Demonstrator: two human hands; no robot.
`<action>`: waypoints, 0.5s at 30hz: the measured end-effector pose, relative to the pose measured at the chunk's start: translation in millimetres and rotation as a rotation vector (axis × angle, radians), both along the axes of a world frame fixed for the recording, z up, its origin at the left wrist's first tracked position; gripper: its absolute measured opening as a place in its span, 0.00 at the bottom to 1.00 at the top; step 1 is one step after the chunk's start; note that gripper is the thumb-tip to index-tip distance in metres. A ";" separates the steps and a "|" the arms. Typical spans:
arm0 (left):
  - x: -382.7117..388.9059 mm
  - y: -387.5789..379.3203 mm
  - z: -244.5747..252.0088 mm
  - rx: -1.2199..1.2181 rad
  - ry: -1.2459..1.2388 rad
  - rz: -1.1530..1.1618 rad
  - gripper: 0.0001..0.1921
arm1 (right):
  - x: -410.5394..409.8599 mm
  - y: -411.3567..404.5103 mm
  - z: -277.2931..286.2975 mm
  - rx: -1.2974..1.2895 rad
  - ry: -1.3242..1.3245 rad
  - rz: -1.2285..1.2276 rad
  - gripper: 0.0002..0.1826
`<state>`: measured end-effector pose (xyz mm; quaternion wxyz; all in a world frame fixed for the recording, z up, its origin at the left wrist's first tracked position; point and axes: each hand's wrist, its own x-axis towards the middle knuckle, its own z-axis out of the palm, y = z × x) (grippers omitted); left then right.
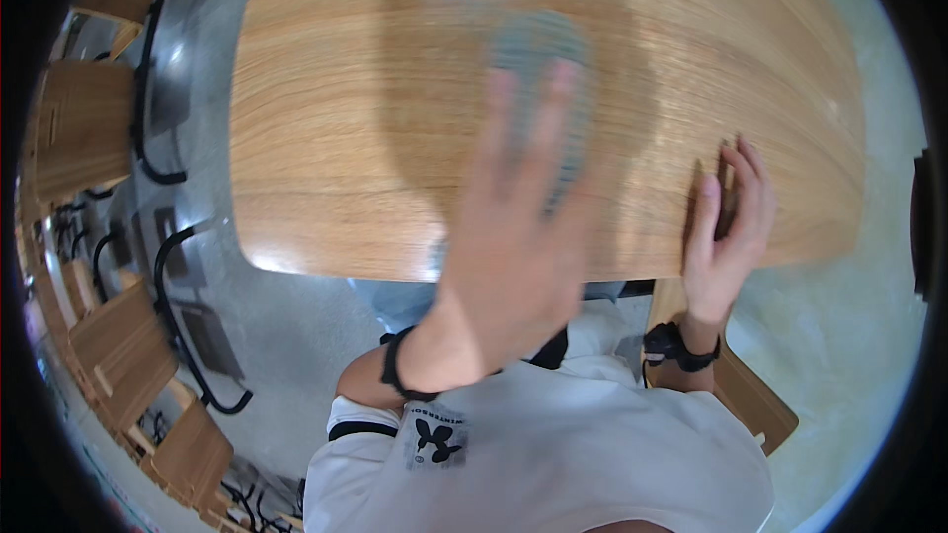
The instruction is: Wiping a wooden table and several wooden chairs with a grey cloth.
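My left hand (518, 252) is over the light wood-grain tabletop (318, 126), blurred, palm down with its fingers pointing away from me. Under the fingers lies a grey-green, faintly striped oblong thing (541, 37), apparently a folded cloth; the hand hides its near part, and blur hides its details. Nearer the right end of the table, my right hand (729, 222) rests by the near edge with slightly curled fingers and nothing in it. Both wrists wear black bands, the right one with a small dark device.
A wooden seat (748, 392) shows beside me at the lower right. To the left, beyond the grey floor (289, 355), stand several wooden chairs with black metal legs (137, 126). A dark object (920, 226) is at the far right rim. A ring-shaped light reflects on the tabletop.
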<state>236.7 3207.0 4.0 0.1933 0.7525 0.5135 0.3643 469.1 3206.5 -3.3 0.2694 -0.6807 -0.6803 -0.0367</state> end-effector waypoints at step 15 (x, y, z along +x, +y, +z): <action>-68.7 -18.0 7.4 -0.041 0.166 0.367 0.21 | -2.9 -1.0 1.6 -0.098 -0.028 0.179 0.33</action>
